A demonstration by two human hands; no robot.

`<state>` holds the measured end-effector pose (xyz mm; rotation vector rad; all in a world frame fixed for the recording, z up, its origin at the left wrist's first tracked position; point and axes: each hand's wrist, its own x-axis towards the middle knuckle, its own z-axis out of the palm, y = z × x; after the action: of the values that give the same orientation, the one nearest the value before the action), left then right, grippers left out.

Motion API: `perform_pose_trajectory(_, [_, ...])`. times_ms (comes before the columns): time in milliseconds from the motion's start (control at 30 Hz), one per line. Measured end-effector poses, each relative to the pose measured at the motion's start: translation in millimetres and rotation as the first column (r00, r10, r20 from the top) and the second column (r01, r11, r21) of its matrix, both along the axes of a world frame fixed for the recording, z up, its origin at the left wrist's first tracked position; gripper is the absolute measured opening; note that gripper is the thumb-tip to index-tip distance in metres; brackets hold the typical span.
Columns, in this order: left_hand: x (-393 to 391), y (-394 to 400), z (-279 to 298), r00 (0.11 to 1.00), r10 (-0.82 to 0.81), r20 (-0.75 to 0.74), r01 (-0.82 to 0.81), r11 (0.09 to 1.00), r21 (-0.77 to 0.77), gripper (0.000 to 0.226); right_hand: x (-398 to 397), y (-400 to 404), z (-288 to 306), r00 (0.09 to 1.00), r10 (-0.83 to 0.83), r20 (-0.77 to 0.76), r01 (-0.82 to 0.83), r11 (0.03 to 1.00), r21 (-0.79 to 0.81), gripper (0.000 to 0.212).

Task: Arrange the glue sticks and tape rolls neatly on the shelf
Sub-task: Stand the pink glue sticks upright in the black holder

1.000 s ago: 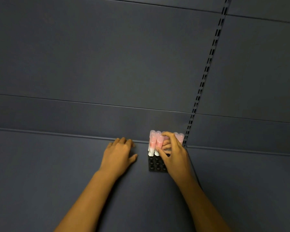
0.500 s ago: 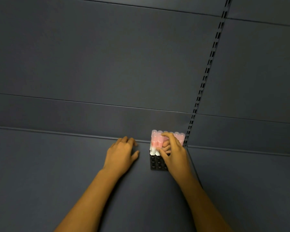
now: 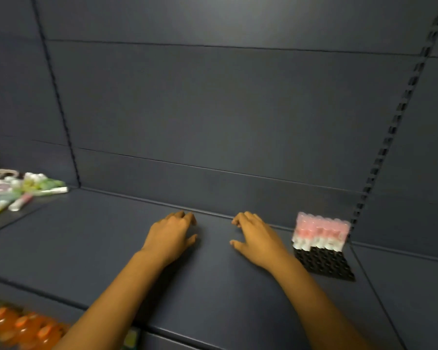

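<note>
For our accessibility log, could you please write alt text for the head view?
Both hands, left hand and right hand, hover open and hold nothing over a dark shelf. A block of pink-capped glue sticks stands in a black tray at right; loose stationery lies far left.

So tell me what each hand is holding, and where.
Nothing: the left hand and right hand are open over the shelf.

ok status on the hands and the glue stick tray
Left hand open, flat on shelf. Right hand open, beside the tray, not touching. Glue stick tray upright at back right corner. Nothing in the way.
</note>
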<state>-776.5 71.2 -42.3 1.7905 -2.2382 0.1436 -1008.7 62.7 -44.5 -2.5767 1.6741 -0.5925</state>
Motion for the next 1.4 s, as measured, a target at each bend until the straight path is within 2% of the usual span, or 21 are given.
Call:
perform_pose_trajectory(100, [58.8,15.4,5.3,0.998,0.057,0.023,-0.057,0.998,-0.005,0.041,56.2,-3.4,4.5,0.997,0.025,-0.071,-0.02,0.998,0.062,0.047])
perform_pose_trajectory(300, [207.7,61.4,18.6,0.979,0.204,0.013,-0.204,0.979,0.013,0.041,197.1,4.2,15.6,0.987,0.123,-0.106,-0.112,0.988,0.102,0.05])
perform_pose_trajectory(533, [356.2,109.8,32.1,0.929,0.37,0.008,-0.37,0.929,0.007,0.042,356.8,16.6,19.3,0.961,0.268,-0.071,-0.26,0.96,0.1,0.054])
perform_pose_trajectory(800, [447.3,118.1,28.3,0.894,0.448,-0.023,-0.448,0.894,0.007,0.04,467.0,-1.6,13.9,0.936,0.35,-0.049,-0.34,0.93,0.138,0.055])
perform_pose_trajectory(1033, [504.2,73.1,23.9,0.879,0.476,-0.005,-0.476,0.879,0.028,0.042,538.0,-51.0,10.7,0.915,0.402,-0.025,-0.393,0.906,0.157,0.05])
perform_pose_trajectory(1200, [537.4,23.3,39.5,0.876,0.48,0.045,-0.481,0.876,0.025,0.042,572.6,-97.5,16.7,0.923,0.384,0.005,-0.38,0.912,0.157,0.046])
perform_pose_trajectory(1300, [555.5,-4.5,47.0,0.882,0.471,0.016,-0.471,0.882,-0.029,0.04,589.8,-122.9,22.7,0.938,0.347,0.008,-0.346,0.93,0.129,0.038])
perform_pose_trajectory(1400, [566.5,-24.4,41.7,0.89,0.457,-0.001,-0.457,0.89,-0.01,0.038,604.9,-137.9,17.0,0.96,0.279,-0.01,-0.275,0.952,0.138,0.036])
